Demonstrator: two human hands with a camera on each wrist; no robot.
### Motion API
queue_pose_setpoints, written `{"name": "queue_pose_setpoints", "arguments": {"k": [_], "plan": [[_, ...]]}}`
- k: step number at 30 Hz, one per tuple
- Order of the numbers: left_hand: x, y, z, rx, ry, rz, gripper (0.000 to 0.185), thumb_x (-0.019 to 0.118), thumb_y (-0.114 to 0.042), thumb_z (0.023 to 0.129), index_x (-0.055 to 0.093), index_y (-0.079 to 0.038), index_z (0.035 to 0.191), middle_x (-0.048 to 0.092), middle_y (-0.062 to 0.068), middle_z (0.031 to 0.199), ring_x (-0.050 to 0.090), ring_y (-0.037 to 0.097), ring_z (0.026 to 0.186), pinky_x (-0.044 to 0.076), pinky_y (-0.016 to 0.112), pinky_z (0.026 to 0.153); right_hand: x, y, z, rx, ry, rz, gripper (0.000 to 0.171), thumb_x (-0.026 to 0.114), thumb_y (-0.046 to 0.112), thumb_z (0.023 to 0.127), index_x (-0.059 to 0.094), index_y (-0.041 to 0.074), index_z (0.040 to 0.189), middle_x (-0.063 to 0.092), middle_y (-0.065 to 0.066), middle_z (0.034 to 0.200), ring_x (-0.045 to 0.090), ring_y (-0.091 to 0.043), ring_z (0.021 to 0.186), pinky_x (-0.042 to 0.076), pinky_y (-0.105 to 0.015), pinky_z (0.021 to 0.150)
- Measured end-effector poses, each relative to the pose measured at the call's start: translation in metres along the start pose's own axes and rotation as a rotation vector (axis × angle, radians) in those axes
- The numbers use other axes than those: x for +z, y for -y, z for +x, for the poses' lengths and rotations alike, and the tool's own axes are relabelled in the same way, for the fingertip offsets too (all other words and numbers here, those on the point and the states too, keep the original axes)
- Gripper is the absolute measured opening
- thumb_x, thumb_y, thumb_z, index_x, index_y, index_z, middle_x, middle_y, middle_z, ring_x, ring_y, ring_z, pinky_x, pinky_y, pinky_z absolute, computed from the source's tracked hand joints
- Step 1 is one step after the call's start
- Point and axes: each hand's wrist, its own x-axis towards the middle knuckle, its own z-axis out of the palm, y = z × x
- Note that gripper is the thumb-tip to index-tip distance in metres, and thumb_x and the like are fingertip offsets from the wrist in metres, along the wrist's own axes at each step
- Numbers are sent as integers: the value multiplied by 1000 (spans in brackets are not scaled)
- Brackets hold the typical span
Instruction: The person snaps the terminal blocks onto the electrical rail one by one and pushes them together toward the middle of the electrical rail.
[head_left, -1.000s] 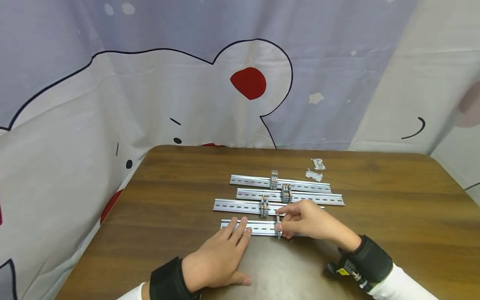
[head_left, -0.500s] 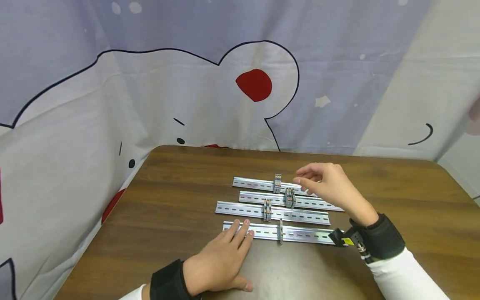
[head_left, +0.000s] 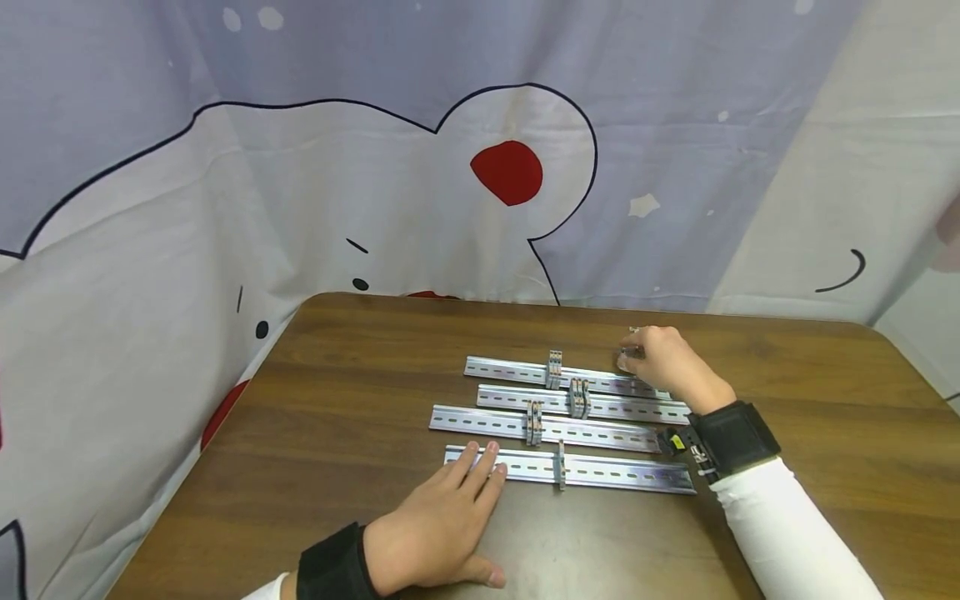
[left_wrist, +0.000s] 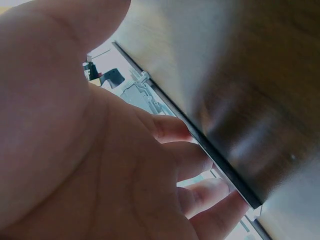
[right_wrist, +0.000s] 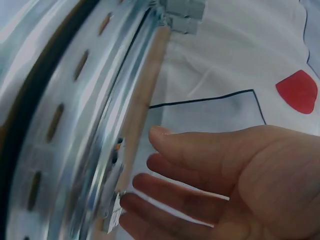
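Four slotted metal rails lie side by side on a brown table. The nearest rail carries a single grey terminal block. My left hand lies flat, its fingertips resting on that rail's left end; the left wrist view shows the rail's edge under the fingers. My right hand is beyond the farthest rail, fingers at a small loose grey block. In the right wrist view the hand's fingers are spread and fairly straight, with the small block at a fingertip.
The second rail, third rail and farthest rail each hold clipped-on blocks. A printed cloth backdrop hangs behind and left of the table. Bare wood lies at the table's left and right.
My right hand let go of the block on the nearest rail, lifted, and moved back and right to the loose blocks behind the farthest rail. The left hand stayed put.
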Motion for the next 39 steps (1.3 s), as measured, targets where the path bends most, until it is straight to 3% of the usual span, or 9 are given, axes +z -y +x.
{"name": "queue_pose_setpoints", "arguments": {"k": [5,11,17,23,32,36,39], "plan": [[0,1,0,7,5,-6,106,41,-81,80,31,-4,152,18,22,159,20,40,145,35,45,112,7,-8,2,-55,9,-34,18,68,7,88,74,-3,102,72,-18,99,68,-33,88,54,-45,72],[-1,1,0,7,-4,3,107,41,-82,79,31,-4,152,18,22,159,21,40,145,35,45,112,10,-8,2,-36,-51,-90,18,73,3,82,75,-2,100,72,-20,98,67,-39,91,54,-49,75],[-1,2,0,6,7,3,108,39,-83,79,29,-4,153,17,22,160,20,40,146,34,45,112,11,-14,2,-55,-94,-99,13,77,4,81,76,0,93,73,-14,86,68,-30,79,53,-47,69],[1,2,1,8,-5,12,108,40,-83,79,30,-3,152,17,23,159,21,40,145,34,45,112,11,-19,5,-112,-75,-183,4,71,3,81,69,5,83,59,-2,68,52,-19,60,44,-38,56],[-2,2,2,15,13,-19,108,41,-82,79,29,-4,152,16,22,160,19,40,146,33,44,112,5,-23,3,-117,-116,-220,34,58,-2,83,69,-2,115,67,-10,80,36,-13,49,30,-29,48],[-2,3,2,9,17,-24,109,41,-82,78,29,-4,152,16,22,160,19,40,146,33,45,113,3,-23,3,-113,-149,-239,21,59,-3,81,73,0,96,70,-12,84,37,-14,51,30,-30,48],[-1,3,2,5,19,-25,109,41,-82,78,29,-4,153,15,22,160,18,39,146,33,45,113,1,-23,2,-98,-156,-243,12,64,-1,82,73,3,87,72,-13,87,49,-20,55,38,-35,49]]}}
